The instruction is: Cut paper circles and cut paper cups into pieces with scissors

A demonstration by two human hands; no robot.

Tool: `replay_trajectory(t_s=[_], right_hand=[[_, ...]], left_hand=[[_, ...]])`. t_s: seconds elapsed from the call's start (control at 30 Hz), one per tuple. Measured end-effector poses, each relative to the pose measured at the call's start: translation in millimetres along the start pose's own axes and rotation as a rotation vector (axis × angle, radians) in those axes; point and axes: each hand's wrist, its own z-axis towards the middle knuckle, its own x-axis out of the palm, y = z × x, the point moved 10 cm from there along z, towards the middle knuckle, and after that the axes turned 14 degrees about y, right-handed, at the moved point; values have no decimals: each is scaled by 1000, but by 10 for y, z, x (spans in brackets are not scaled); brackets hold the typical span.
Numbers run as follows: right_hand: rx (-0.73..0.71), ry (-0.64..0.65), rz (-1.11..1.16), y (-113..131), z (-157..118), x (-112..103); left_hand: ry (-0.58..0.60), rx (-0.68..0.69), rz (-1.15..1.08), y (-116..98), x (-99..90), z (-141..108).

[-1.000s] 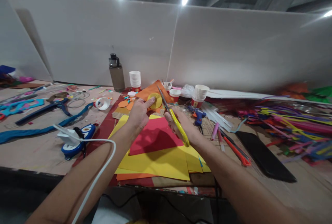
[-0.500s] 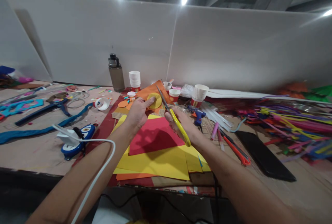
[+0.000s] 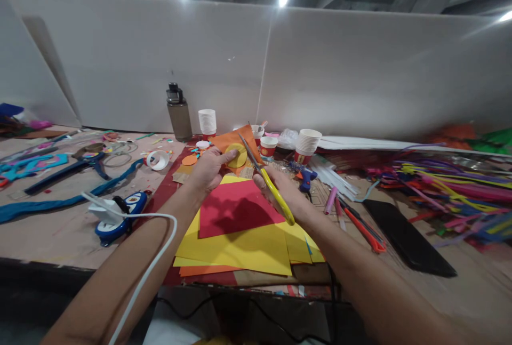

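Note:
My left hand (image 3: 208,170) pinches an orange sheet (image 3: 248,135) together with a yellow disc (image 3: 236,156) lying against it, thumb on the disc. My right hand (image 3: 276,185) is wrapped round the yellow handles of a pair of scissors (image 3: 277,195). The blades point up and left, over the orange sheet just right of the disc. Below both hands lies a red sheet (image 3: 240,211) on top of yellow sheets (image 3: 240,251). An orange disc (image 3: 189,160) rests left of my left hand.
Behind stand a bottle (image 3: 180,115) and stacked paper cups (image 3: 308,142). A blue glue gun (image 3: 307,178), a black phone-like slab (image 3: 408,235) and colourful pipe cleaners (image 3: 448,179) lie right. A blue power strip (image 3: 120,222) with a white cable sits left, the cable crossing my left forearm.
My left hand has shifted slightly left and down with the orange sheet and yellow disc. The scissors' tips have moved slightly left; my right hand is nearly still.

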Motion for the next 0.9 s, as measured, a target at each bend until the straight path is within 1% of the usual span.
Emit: replay_trajectory(t_s=[0.13,0.27,0.37,0.53,0.63,0.9], right_hand=[[2,13,-31,-21,-5,8],[-18,27,-39,15,-20,7],[-29,24,-42,44,-29,-2],[-15,8,3,-8,-15,24],[-14,-7,39,-47,-7,38],[-17,42,33,-26,-27,54]], left_hand=[[27,1,23,-1,18,4],[51,14,40,-45,22,8],[44,20,38,-53,12,9],[4,-7,-5,52,-8,17],[8,-13,-17,101,12,20],[48,5,0,97,62,13]])
